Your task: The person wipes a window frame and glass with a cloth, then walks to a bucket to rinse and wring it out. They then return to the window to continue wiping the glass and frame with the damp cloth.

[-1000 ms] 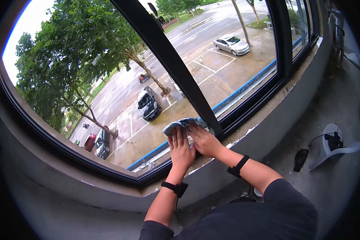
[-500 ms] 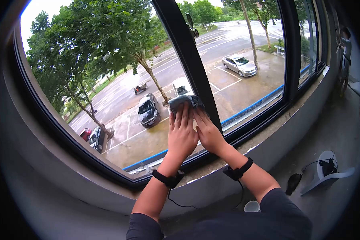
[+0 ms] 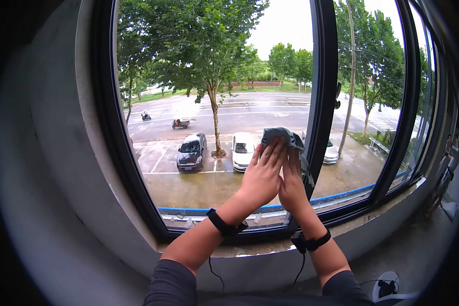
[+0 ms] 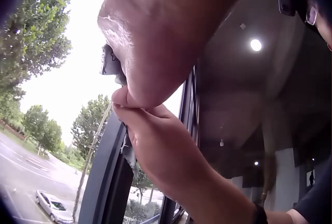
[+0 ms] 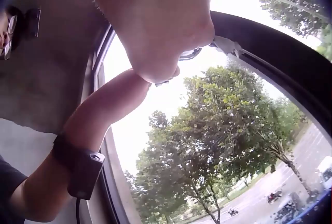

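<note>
Left hand [image 3: 262, 178]: fingers straight, held together, laid flat over a grey patterned cloth [image 3: 275, 133]. Right hand [image 3: 292, 189] alongside, touching the left; fingers likewise extended on the cloth, neither hand curled round it. Cloth bunched, up against the window pane [image 3: 275, 30], just beside the dark mullion [image 3: 325, 66]; contact with mullion unclear. Outside, below: black car [image 3: 190, 153], white car [image 3: 243, 145], leafy tree [image 3: 204, 46].
</note>
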{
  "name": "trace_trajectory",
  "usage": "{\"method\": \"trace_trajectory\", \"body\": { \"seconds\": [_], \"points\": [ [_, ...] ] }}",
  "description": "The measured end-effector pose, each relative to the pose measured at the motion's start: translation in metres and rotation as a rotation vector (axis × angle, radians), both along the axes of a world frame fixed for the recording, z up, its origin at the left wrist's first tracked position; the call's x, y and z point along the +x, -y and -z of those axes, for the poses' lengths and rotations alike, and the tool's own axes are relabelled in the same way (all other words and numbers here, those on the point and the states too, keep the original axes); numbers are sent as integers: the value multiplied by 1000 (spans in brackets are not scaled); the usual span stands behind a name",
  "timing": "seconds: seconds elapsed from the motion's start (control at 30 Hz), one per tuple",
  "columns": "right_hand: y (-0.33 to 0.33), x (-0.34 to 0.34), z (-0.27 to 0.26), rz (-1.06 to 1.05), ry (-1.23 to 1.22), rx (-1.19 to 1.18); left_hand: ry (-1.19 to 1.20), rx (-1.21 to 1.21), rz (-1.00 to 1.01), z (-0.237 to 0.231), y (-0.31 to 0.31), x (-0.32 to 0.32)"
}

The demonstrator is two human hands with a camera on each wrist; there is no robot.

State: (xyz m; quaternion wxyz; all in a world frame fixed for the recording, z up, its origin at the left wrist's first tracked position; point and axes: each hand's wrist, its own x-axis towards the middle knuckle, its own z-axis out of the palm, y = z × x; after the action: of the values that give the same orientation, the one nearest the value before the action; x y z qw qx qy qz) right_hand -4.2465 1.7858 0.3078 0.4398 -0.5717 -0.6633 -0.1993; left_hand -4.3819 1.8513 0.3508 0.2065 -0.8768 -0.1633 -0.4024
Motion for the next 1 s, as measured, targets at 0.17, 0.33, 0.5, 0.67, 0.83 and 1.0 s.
{"method": "trace_trajectory", "body": {
  "seconds": [0.17, 0.33, 0.5, 0.67, 0.83, 1.0],
  "points": [
    [-16, -43, -15, -36, 96, -60, 58, -45, -42, 2, -15, -51],
    [-39, -97, -24, -59, 283, -163, 85, -160, -129, 7, -28, -117],
    [-58, -160, -36, -137, 381, -230, 114, -204, -239, 20, -50, -183],
    [-81, -215, -37, -181, 460, -223, 111, -217, -312, 21, -63, -241],
    [-100, -255, -32, -237, 512, -164, 115, -293, -369, 23, -67, -281],
    [-106, -274, -14, -185, 477, -149, 104, -269, -274, 34, -78, -298]
  ]
}}
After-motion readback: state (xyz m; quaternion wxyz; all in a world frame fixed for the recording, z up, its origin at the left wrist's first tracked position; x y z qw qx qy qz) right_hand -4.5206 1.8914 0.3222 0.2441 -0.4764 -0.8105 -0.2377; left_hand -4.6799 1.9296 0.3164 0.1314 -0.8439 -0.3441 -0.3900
